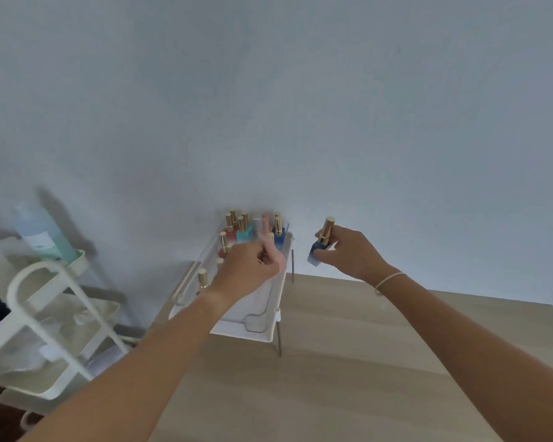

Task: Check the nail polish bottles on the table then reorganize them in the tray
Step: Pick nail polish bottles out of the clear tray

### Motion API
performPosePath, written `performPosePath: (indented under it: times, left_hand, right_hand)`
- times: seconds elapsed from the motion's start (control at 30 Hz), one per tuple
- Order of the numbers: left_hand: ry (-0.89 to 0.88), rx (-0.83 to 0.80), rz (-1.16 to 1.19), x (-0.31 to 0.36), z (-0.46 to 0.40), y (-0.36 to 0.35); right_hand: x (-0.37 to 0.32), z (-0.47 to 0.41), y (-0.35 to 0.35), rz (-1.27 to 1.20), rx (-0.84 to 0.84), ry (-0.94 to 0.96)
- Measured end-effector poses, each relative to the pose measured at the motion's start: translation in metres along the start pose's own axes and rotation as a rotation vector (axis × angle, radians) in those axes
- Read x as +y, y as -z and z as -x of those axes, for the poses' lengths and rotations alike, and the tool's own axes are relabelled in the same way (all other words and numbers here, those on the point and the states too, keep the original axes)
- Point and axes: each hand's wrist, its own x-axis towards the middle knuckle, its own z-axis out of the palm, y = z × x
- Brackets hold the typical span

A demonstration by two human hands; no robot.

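Observation:
A clear tray (270,293) with a gold handle rests on a white wire-legged stand at the table's far left corner. Several gold-capped nail polish bottles stand in it, among them a red one (231,235), a teal one (244,235) and a blue one (279,236). My left hand (253,266) hovers over the tray's middle, blurred, two fingers stretched toward the far bottles and the rest curled; whether it holds anything is unclear. My right hand (353,253) is raised just right of the tray, pinching a dark blue bottle (319,247) with a gold cap, tilted.
The wooden table (348,362) stretches toward me and to the right. A cream rolling cart (45,314) stands to the left of the table, with a pale green bottle (43,232) on its top shelf. A plain wall lies behind.

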Motion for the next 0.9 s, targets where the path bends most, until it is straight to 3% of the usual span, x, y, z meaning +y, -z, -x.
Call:
performPosePath:
  times: [0.2, 0.37, 0.53, 0.9]
  left_hand:
    - [-0.053, -0.108, -0.014, 0.045, 0.002, -0.081]
    - [-0.055, -0.351, 0.069, 0.068, 0.025, -0.17]
    - [-0.007, -0.491, 0.061, 0.07, 0.05, -0.252]
    - [-0.02, -0.436, -0.117, 0.091, 0.06, -0.334]
  right_hand:
    - [0.088, 0.06, 0.046, 0.069, 0.076, -0.23]
    - [0.169, 0.122, 0.063, 0.171, 0.123, -0.419]
    - [0.229, 0.178, 0.064, 0.288, 0.125, -0.525]
    - [0.288, 0.202, 0.08, 0.446, 0.097, -0.531]
